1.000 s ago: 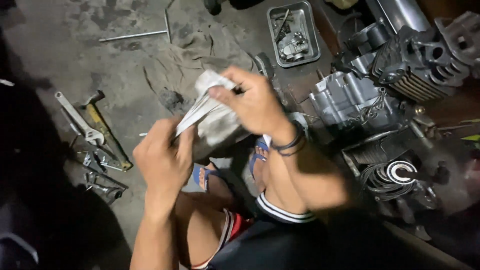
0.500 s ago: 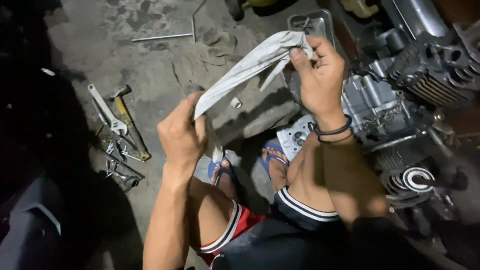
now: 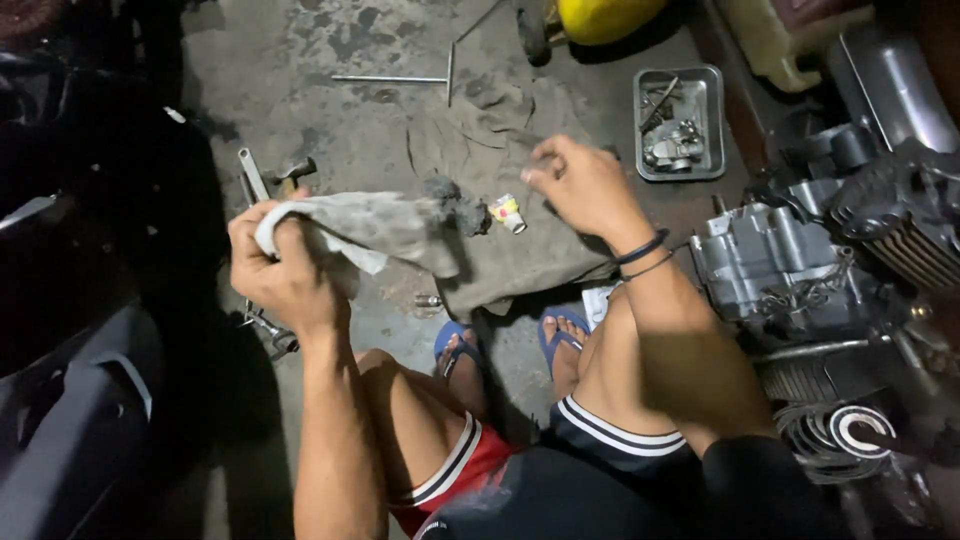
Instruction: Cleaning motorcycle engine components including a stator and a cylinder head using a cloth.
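Squatting over a stained concrete floor, the person shows bare knees, red shorts with white stripes and blue flip-flop sandals nearest the camera. Just above the knees, the left hand has its grip clamped on one end of a dirty grey-white rag, which trails rightward from the fist and hangs above the floor with its dark, greasy tip free. The right hand, wearing two dark wristbands, hovers apart from the rag with fingers loosely curled and holding nothing; its grip is apart. Between the two hands, a small white tube with a red and yellow label lies on a flat grey cloth spread on the floor. Left of the left hand, metal wrenches and a hammer lie partly hidden. To the right stands a grey metal engine block, with coiled cable near it. Farther off sit a rectangular metal tray of small parts, a long steel T-handle wrench and a yellow rounded object.
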